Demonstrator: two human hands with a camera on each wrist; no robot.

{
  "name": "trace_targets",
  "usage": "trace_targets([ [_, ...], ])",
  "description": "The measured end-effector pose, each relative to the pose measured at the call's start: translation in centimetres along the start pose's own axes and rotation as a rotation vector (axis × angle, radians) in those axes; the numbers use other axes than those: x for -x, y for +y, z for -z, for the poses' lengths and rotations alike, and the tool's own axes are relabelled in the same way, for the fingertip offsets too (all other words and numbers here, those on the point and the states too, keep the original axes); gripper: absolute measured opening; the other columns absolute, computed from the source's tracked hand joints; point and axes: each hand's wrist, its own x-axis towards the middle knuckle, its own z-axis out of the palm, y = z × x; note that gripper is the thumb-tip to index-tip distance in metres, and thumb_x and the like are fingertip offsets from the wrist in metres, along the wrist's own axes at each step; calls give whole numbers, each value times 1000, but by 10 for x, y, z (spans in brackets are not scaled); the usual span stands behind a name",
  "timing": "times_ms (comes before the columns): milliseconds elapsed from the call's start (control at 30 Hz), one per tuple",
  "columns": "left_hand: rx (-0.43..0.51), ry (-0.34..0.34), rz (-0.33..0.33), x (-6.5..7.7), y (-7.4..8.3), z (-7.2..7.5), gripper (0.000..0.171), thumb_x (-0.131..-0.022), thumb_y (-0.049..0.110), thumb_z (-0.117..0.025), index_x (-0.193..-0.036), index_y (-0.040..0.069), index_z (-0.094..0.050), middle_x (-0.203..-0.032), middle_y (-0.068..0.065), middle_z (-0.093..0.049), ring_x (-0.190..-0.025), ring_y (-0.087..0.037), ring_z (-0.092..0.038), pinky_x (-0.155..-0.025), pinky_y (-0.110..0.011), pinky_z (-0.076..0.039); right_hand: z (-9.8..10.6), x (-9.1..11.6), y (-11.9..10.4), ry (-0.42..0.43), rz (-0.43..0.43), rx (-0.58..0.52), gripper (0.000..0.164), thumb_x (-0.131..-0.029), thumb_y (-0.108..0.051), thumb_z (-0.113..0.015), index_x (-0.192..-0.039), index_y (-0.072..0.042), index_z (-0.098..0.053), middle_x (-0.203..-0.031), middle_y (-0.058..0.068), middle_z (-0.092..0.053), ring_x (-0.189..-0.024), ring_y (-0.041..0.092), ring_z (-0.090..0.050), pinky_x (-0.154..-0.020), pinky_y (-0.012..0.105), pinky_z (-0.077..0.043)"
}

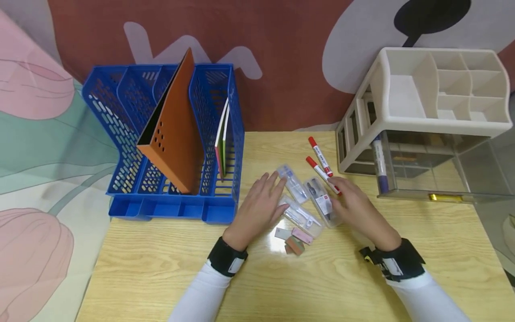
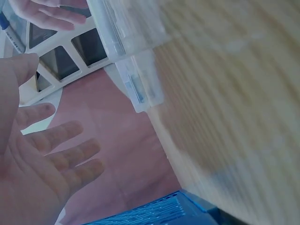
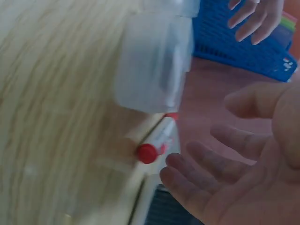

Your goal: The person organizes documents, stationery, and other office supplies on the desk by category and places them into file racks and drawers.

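Observation:
Three clear plastic cases lie close together on the table: an upper one (image 1: 295, 187), a lower one (image 1: 301, 218) and a right one (image 1: 322, 203) with a black item inside. My left hand (image 1: 257, 208), fingers spread, is beside the upper and lower cases; in the left wrist view its palm (image 2: 37, 173) holds nothing. At the right case and the lower red-capped marker (image 1: 318, 168) is my right hand (image 1: 358, 210). Its fingers (image 3: 201, 161) look relaxed in the right wrist view, gripping nothing. Another red marker (image 1: 320, 156) lies just behind. Several small blocks, one pink (image 1: 302, 235), sit in front.
On the left stands a blue file rack (image 1: 238, 147) with an orange folder (image 1: 177, 134) and thin booklets (image 1: 222, 138). At right, a white desk organizer (image 1: 446, 124) has its clear drawer (image 1: 406, 192) pulled out over the table. A blue marker (image 1: 379, 161) stands at the drawer's left side.

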Motion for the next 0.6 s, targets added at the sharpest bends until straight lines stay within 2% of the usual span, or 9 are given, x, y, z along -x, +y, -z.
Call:
trace_targets([
  [233, 35, -14, -3, -7, 1, -3, 66, -105, 45, -55, -156, 5, -41, -159, -23, -44, -145, -42, -45, -120, -51, -39, -11, -12, 14, 27, -81, 46, 46, -94, 3, -65, -138, 10, -54, -127, 32, -58, -99, 38, -60, -76, 51, -58],
  [600, 82, -30, -4, -15, 2, -9, 67, -105, 39, -56, -159, 5, -36, -159, -23, -43, -146, -41, -44, -123, -49, -36, -21, -24, 21, 38, -128, 96, 43, -91, 7, -66, -132, 10, -55, -118, 31, -60, -102, 43, -62, -83, 58, -57],
])
